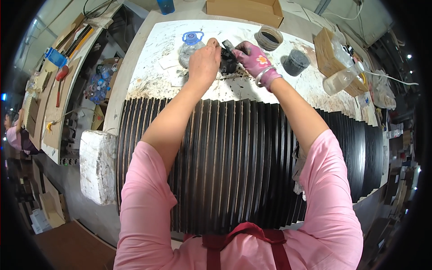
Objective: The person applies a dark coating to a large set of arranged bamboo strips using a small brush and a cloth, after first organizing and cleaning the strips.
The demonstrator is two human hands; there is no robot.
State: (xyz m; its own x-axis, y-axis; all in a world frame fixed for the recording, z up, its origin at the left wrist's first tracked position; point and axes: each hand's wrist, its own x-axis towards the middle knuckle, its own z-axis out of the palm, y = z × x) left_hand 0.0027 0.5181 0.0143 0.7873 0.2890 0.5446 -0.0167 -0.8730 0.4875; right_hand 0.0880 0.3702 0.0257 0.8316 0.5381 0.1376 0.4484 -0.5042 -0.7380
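My bare left hand [203,65] reaches over the far part of the worktable, its fingers curled at the left side of a black-smeared cup [228,64]. My right hand [257,62], in a pink glove with a flower print, grips a short, flat grey tool [228,46] with black on it, at the cup's top. The fingertips of both hands are partly hidden. Below my forearms, a long black pleated bellows [225,157] lies across the table. Just left of my left hand stands a clear container [185,55], near a blue cap with a loop handle [192,38].
Right of my gloved hand are a tub with black contents [269,38] and a dark grey pot [296,62]. A cardboard box [330,51] with plastic bags stands farther right. Another open carton [245,12] lies at the back. A stained white block [97,166] sits at the bellows' left end.
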